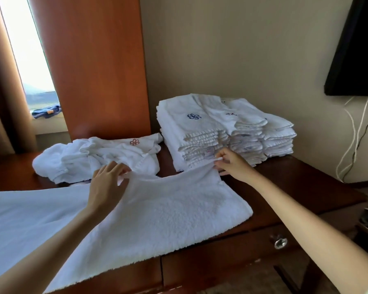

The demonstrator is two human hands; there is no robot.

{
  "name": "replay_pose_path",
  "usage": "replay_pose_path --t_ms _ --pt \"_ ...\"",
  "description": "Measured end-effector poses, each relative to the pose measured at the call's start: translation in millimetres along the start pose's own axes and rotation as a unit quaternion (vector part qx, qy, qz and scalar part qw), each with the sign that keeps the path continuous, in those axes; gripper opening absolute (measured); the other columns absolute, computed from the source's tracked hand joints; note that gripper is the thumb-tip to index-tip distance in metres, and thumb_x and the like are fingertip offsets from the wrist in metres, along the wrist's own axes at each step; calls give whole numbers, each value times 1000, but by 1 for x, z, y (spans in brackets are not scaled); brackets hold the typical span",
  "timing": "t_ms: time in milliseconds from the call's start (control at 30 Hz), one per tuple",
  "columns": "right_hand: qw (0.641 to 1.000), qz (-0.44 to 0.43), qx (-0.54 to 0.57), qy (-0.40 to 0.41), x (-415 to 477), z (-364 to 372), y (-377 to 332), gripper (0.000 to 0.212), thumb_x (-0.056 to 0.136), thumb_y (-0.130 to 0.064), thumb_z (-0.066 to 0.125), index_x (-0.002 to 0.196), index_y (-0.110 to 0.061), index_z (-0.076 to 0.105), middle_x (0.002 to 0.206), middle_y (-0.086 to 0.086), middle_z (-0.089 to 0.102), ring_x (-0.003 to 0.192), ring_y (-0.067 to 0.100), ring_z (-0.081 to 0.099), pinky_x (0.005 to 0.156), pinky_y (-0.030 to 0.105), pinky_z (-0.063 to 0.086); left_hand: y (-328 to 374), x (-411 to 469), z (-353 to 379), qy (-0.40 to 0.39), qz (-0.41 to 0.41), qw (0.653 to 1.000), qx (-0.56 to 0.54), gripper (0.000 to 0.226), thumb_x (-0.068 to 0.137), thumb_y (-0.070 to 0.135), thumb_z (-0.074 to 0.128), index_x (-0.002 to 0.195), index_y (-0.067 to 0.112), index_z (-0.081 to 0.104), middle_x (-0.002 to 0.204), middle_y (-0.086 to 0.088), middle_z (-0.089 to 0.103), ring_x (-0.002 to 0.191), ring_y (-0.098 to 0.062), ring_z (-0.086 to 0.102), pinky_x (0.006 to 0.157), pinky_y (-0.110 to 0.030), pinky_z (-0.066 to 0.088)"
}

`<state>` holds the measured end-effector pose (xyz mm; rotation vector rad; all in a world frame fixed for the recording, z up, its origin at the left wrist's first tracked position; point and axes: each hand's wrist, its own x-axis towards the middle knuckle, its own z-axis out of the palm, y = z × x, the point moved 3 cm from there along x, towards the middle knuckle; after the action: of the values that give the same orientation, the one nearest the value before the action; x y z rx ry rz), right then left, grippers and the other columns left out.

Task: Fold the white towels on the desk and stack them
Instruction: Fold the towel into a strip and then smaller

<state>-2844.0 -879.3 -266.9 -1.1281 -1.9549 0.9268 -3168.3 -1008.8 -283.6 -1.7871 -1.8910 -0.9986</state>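
Note:
A large white towel [157, 211] lies spread over the front of the dark wooden desk [295, 183], its far edge lifted off the surface. My left hand [108, 183] pinches that edge near its left part. My right hand [232, 164] pinches the far right corner, just in front of a tall stack of folded white towels [221, 132] with blue emblems. A loose heap of crumpled white towels [98, 158], one with an orange emblem, sits behind my left hand.
A tall wooden cabinet panel [98, 66] rises behind the heap. A black TV [357, 49] hangs on the wall at right, with cables [353, 132] below it. The desk drawer has a glass knob [280, 242]. A window and curtain are at left.

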Motion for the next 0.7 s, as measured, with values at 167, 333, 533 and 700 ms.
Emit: replay_pose_path --t_ms 167,333,533,700 --pt "997 -16 53 -46 -42 -1 36 9 92 -6 56 86 -8 50 123 -9 65 123 6 52 101 33 43 24 -37 -33 -31 123 992 29 31 71 3 81 97 16 70 90 1 64 75 -23 63 78 -37 48" --pt "997 -63 35 -27 -77 -2 44 15 82 -15 51 88 -28 58 118 -3 64 121 8 53 96 24 38 39 -75 -46 -54 228 971 36 22 81 20 55 96 17 71 82 6 61 74 -19 60 84 -26 41" --pt "993 -117 -20 -15 -91 -1 35 61 81 3 46 96 -55 56 105 12 55 112 27 51 96 24 38 44 -86 -50 -52 247 967 18 30 86 23 47 105 17 70 90 4 61 81 -15 55 84 -22 42" --pt "990 -140 5 2 -93 -1 27 43 81 1 52 99 -37 62 100 6 60 102 19 55 94 17 39 36 -81 -41 -130 141 979 76 52 76 30 71 126 18 61 112 -1 61 100 -21 61 89 -37 49"
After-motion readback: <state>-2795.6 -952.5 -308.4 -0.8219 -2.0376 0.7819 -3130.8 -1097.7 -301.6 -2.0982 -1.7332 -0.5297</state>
